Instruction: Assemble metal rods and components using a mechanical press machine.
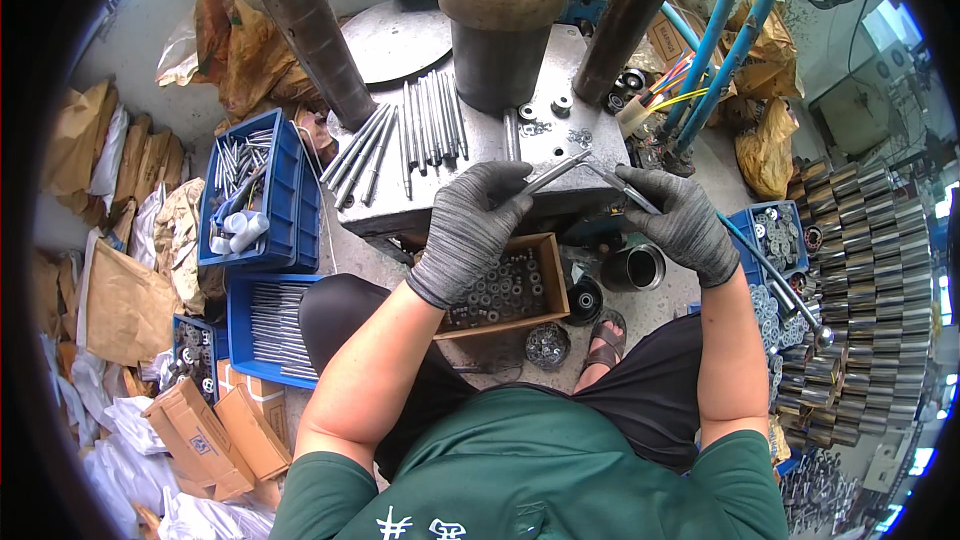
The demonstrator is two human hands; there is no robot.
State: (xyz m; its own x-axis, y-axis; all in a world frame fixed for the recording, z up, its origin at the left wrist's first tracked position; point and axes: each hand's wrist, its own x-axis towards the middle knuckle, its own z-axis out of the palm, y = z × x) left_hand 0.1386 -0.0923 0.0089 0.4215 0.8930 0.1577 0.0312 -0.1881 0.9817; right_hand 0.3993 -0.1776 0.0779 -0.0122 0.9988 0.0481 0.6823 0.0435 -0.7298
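Gloved left hand (470, 225) and right hand (680, 220) each pinch a thin metal rod (555, 173) above the box of washers (500, 290), mid-assembly; careful alignment seems needed.

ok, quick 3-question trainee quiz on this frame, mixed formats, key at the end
1. True or false: both hands wear grey gloves.
2. What sits in the brown box below the left hand?
A. small metal rings
B. cable ties
C. paper bags
3. Fill in: the loose rods lie in a row on the metal ____, in front of the cylinder.

Key
1. True: the left hand and the right hand are both gloved, and each holds a thin rod; the two rods meet between them.
2. A
3. plate
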